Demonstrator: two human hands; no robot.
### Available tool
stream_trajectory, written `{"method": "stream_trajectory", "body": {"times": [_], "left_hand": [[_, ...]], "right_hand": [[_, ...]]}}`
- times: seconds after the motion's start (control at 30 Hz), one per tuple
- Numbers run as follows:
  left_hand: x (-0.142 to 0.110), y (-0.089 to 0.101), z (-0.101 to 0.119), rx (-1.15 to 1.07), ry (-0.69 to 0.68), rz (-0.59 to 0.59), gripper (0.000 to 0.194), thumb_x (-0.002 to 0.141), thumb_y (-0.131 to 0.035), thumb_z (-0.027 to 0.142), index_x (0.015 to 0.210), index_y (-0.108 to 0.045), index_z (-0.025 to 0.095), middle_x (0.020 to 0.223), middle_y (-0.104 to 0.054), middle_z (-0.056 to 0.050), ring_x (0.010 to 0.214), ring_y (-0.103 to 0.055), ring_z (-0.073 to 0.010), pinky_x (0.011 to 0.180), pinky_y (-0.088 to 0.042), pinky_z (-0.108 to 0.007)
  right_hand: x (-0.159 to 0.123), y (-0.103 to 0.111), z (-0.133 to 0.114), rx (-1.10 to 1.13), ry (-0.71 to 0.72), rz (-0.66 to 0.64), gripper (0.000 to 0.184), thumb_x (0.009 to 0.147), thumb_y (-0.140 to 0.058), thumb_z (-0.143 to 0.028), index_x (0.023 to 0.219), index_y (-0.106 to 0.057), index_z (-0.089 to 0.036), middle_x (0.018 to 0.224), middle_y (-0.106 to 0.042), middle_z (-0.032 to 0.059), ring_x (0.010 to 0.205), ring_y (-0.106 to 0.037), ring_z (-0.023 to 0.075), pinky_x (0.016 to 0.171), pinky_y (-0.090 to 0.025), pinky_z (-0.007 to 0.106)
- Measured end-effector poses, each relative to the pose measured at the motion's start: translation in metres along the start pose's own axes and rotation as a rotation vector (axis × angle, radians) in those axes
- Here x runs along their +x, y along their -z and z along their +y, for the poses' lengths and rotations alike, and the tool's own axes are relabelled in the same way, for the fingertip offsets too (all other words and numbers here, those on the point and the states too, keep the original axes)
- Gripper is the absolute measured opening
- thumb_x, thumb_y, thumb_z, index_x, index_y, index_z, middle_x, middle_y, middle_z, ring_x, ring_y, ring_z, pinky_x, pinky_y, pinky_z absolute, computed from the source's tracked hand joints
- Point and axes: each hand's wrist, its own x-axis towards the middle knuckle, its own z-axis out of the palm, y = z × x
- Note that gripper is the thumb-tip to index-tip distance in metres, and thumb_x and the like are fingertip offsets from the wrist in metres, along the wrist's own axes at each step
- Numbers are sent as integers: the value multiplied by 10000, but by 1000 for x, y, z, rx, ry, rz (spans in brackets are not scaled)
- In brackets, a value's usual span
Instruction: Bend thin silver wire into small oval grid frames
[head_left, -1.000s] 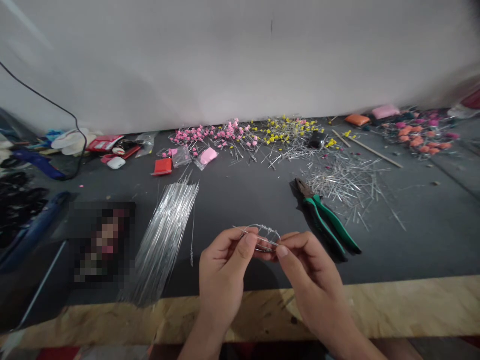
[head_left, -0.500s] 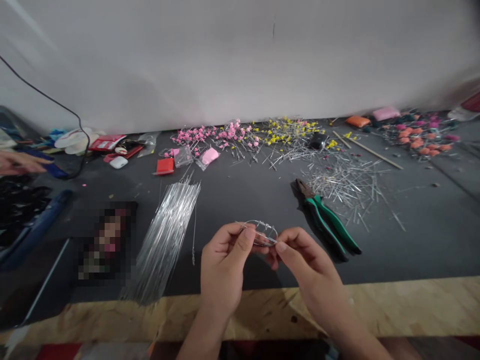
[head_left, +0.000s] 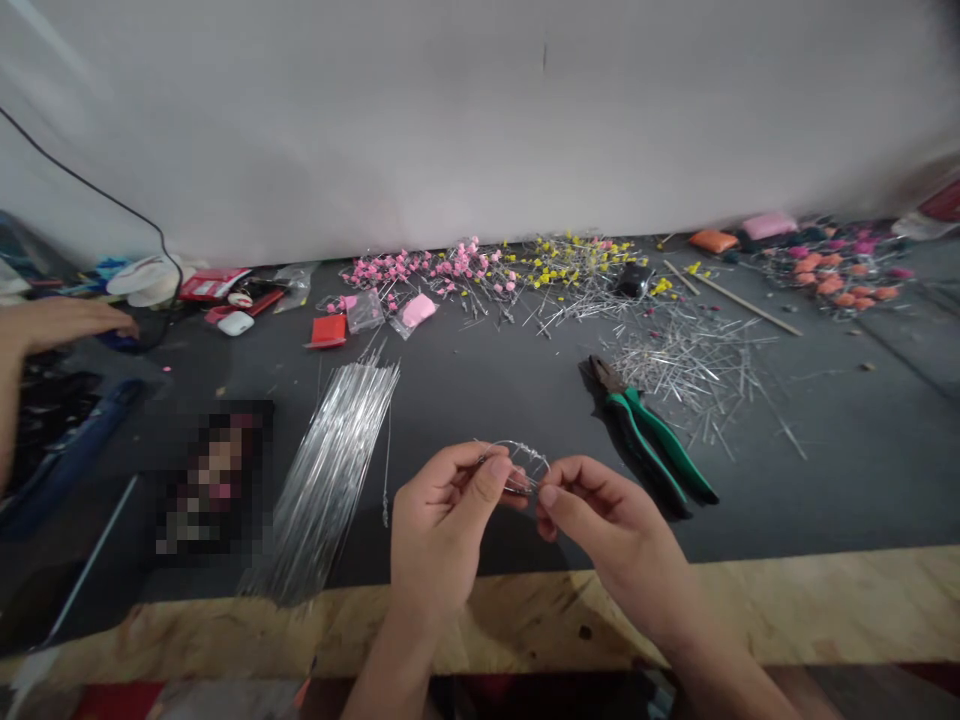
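A thin silvery wire ring (head_left: 528, 450) with small twists along its far side is held up above the front of the table. My left hand (head_left: 454, 510) pinches the ring's left side between thumb and fingers. At its right side, my right hand (head_left: 592, 505) is closed with thumb and forefinger on the wire. The fingers hide part of the ring's near side. Left of my hands lies a bundle of straight wires (head_left: 330, 475), with one twisted wire (head_left: 387, 465) beside it. Pliers with green handles (head_left: 649, 430) rest to the right of my right hand.
Pink-tipped wires (head_left: 420, 275), yellow-tipped wires (head_left: 574, 260) and a heap of short wires (head_left: 690, 365) lie toward the wall. Orange and magenta pieces (head_left: 836, 280) sit far right. Another person's hand (head_left: 67, 325) is at the left, near a black cable (head_left: 161, 240).
My right hand has shifted slightly left along the ring, its fingertips closer to my left hand. The other person's hand at the left has come further into view.
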Motion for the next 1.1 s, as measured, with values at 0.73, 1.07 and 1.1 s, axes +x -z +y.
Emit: {"method": "stream_trajectory", "body": {"times": [0.73,1.07,1.1], "left_hand": [[2,-2,-4,-65,16,-8,73,835,-673,277,846,-676,206,764,-717,8,692,-696,-124,606,-596,-218],[1,-7,-4,-68,-21,-26,74,816,-685,249,836,-695,178,749,-713,-11,679,-696,-128,623,-600,-228],[1,-7,-5,-66,-29,-25,72,817,-684,248,838,-697,180,750,-713,-11,677,-695,-128,628,-601,-233]], "right_hand": [[-2,-1,11,-102,156,88,137,873,-602,-345,824,-639,-223,751,-687,-3,704,-619,115,663,-487,231],[3,-2,12,-80,164,120,152,869,-577,-300,747,-599,-212,676,-634,-18,654,-568,116,613,-462,236],[3,-3,13,-85,184,127,141,868,-569,-282,748,-596,-212,677,-628,-20,652,-563,116,615,-459,239]]}}
